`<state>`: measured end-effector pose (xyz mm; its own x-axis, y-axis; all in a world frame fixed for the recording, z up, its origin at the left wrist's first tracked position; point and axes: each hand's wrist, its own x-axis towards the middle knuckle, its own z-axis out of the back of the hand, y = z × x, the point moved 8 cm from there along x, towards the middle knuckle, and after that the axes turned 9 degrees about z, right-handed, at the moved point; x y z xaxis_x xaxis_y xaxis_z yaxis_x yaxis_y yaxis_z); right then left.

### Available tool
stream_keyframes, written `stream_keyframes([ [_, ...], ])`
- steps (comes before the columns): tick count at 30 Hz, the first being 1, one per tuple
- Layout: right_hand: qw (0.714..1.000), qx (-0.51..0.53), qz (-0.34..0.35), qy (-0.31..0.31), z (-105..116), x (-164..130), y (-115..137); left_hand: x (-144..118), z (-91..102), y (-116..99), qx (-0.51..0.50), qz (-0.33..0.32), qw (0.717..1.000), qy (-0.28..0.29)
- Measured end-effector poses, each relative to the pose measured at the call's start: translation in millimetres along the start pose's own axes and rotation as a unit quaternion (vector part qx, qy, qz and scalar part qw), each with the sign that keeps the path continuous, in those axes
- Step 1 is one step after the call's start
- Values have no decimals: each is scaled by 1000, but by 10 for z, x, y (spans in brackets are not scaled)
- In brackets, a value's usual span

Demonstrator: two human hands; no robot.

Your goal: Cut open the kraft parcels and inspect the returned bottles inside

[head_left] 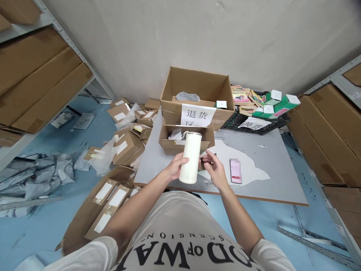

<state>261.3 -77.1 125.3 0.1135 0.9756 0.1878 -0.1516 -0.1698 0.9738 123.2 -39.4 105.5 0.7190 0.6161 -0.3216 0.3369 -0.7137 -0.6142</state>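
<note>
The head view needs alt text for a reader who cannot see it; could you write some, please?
The left hand holds a white cylindrical bottle upright over a grey table, the right hand beside it. Behind stand open cardboard boxes; a phone lies nearby.

The left hand (177, 165) grips a white cylindrical bottle (191, 158) upright above the grey table (282, 165). The right hand (214, 167) is just beside it, pinching a small dark item. A phone (235, 171) lies near, behind it a small open box (186, 139).
</note>
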Motion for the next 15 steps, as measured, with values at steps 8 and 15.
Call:
stream_keyframes([
  [8, 953, 247, -138, 112, -38, 546, -64, 26, -103, 274, -131, 158, 961, 184],
  [15, 948, 243, -156, 136, -171, 667, -11, -10, -123, 410, -177, 201, 935, 233],
])
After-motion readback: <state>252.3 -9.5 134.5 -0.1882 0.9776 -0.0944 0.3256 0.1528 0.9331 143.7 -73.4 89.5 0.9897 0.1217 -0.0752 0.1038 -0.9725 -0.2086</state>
